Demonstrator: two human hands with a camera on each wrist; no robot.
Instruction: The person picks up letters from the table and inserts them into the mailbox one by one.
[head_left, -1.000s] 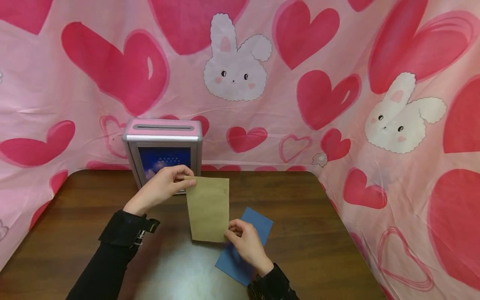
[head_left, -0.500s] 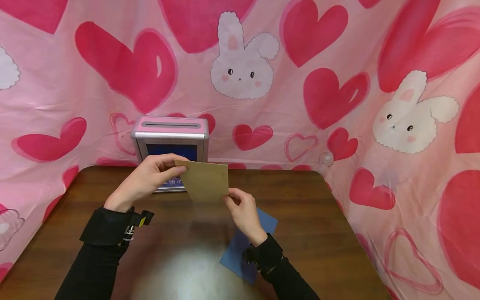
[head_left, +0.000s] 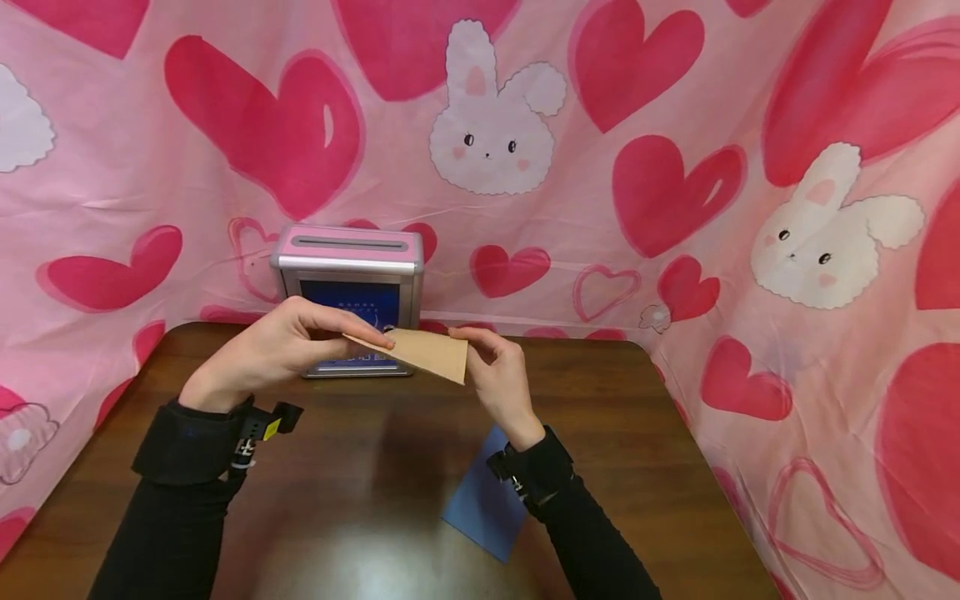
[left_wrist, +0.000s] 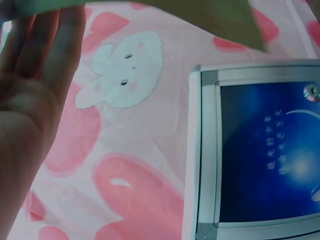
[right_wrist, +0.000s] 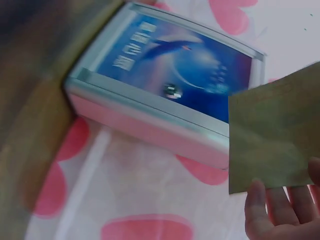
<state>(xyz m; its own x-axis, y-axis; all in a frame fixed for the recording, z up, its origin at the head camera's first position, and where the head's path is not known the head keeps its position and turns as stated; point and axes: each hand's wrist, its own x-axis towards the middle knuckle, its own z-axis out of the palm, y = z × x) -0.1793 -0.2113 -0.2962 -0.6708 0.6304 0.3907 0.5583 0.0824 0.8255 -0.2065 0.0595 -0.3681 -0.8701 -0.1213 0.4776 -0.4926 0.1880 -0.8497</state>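
Observation:
A tan paper envelope (head_left: pixel 431 350) is held up in front of the slotted box, tilted nearly flat in the head view. My left hand (head_left: pixel 296 337) pinches its left end between thumb and fingers. At the opposite end, my right hand (head_left: pixel 501 371) grips it by the edge. In the right wrist view the envelope (right_wrist: pixel 272 135) shows its plain face, with right-hand fingertips (right_wrist: pixel 256 192) at its border. The box (head_left: pixel 348 265) stands upright at the back of the table, with a pink top, a long slot, silver edges and a blue picture front; my left hand partly covers it.
A blue rectangular envelope or card (head_left: pixel 480 512) lies slantwise on the brown wooden table (head_left: pixel 622 450), under the right forearm. Behind the table hangs a pink curtain (head_left: pixel 525 225) printed with hearts and rabbits, which also closes in the sides.
Both hands have raised the envelope from upright near the tabletop toward the box, tipping it nearly flat. The right hand has moved up, away from the blue piece.

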